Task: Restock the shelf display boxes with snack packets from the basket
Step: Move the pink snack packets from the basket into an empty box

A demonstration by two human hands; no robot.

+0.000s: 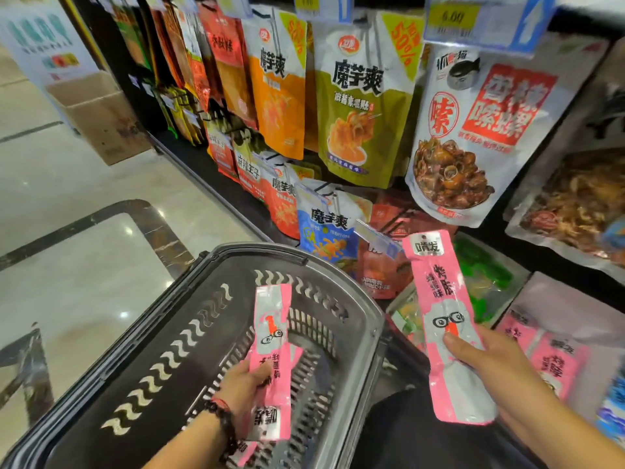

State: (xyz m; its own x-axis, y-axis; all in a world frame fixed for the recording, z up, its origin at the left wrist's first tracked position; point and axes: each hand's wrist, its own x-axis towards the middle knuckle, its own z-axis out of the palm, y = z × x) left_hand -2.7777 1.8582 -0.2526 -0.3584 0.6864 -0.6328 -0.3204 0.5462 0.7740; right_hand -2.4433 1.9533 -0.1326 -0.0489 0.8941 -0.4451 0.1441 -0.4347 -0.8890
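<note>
A grey plastic basket (189, 333) stands low in front of me. Over its inside my left hand (241, 389) grips a long pink snack packet (272, 336), printed side up and upside down to me. My right hand (497, 363) holds a second pink packet (443, 299) upright, thumb on its front, to the right of the basket. At the lower right a display box (575, 319) holds more pink packets (554, 363) of the same kind. More pink shows at the basket's bottom under my left wrist.
Hanging snack bags fill the shelf pegs ahead: a green one (362, 106), an orange one (277, 96), a white one (473, 130). A box with green packets (487, 275) sits behind my right-hand packet. A cardboard box (101, 113) stands on the tiled floor at the left.
</note>
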